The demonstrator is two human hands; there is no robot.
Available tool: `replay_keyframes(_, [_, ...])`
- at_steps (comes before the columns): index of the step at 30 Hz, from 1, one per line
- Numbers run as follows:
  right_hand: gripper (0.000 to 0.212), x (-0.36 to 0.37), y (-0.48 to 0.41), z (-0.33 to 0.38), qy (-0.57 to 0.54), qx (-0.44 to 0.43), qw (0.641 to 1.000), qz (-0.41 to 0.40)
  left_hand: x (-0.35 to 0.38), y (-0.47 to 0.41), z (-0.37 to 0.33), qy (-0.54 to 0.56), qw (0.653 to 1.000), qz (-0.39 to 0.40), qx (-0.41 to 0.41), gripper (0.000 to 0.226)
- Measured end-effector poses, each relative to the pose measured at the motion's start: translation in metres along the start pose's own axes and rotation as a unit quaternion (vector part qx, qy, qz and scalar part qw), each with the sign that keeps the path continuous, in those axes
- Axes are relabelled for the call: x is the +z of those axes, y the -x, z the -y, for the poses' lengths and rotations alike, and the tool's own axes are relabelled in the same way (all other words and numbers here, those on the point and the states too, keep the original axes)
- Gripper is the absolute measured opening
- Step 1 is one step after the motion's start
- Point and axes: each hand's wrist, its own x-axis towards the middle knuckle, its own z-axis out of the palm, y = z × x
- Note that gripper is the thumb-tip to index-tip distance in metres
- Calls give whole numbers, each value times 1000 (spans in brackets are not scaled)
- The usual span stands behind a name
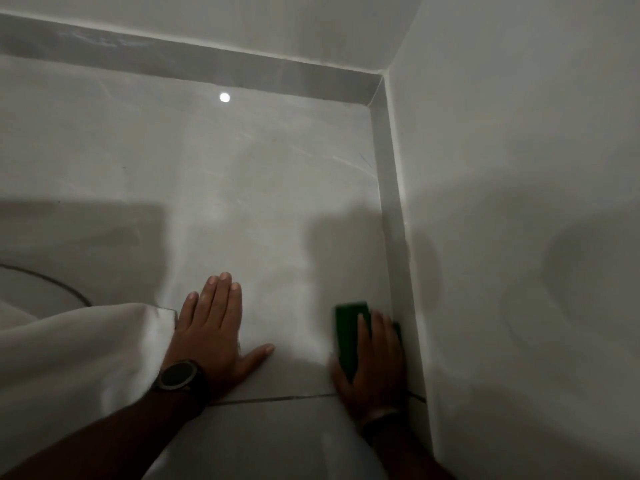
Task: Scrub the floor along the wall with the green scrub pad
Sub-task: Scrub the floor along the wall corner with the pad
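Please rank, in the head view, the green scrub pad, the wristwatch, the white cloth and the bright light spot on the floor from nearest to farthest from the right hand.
From the right hand:
1. Green scrub pad, under its fingers by the right wall.
2. Wristwatch, on the left wrist.
3. White cloth, far left.
4. Light spot, far up the floor.

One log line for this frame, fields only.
phase: scrubbing | right hand: pressing pad on floor beside baseboard | left hand: flat on floor, bracing | left wrist: watch
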Motion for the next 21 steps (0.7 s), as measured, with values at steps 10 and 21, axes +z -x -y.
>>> replay_keyframes(10, [76,-15,-249,15,72,-26,996,50,2,1,3,3,1000,-17,14,115])
replay_keyframes(21, [74,-20,-198,13,69,-48,995,53,-3,0,2,5,1000,-1,8,114])
